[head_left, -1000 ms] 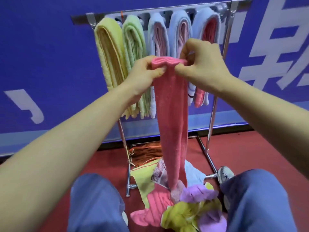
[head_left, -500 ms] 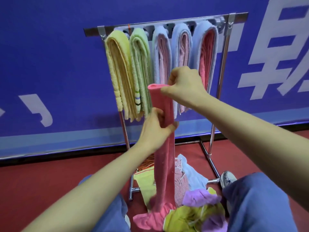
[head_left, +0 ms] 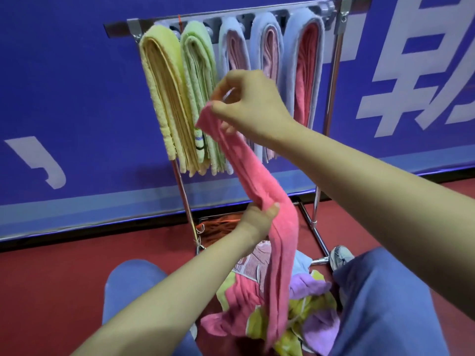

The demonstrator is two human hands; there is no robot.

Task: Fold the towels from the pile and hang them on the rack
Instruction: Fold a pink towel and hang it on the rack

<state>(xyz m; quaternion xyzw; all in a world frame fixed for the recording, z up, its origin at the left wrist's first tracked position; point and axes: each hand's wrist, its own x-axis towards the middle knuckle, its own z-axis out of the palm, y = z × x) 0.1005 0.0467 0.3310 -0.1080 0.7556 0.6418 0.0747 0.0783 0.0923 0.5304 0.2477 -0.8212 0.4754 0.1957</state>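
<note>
A long pink towel, folded into a narrow strip, hangs in front of me. My right hand pinches its top end, level with the hung towels. My left hand grips the strip about halfway down, thumb on the front. The strip's lower end falls into the towel pile on the floor between my knees. Behind it stands a metal rack with several folded towels over its top bar: a yellow towel, a green towel and blue-and-pink ones.
A blue wall banner with white lettering stands close behind the rack. The floor is red. My knees in blue trousers flank the pile, and a shoe rests by the rack's right foot. Orange cloth lies under the rack.
My left hand let go of the towel's top and slid down the strip to its middle. My right hand kept the top end and dropped lower.
</note>
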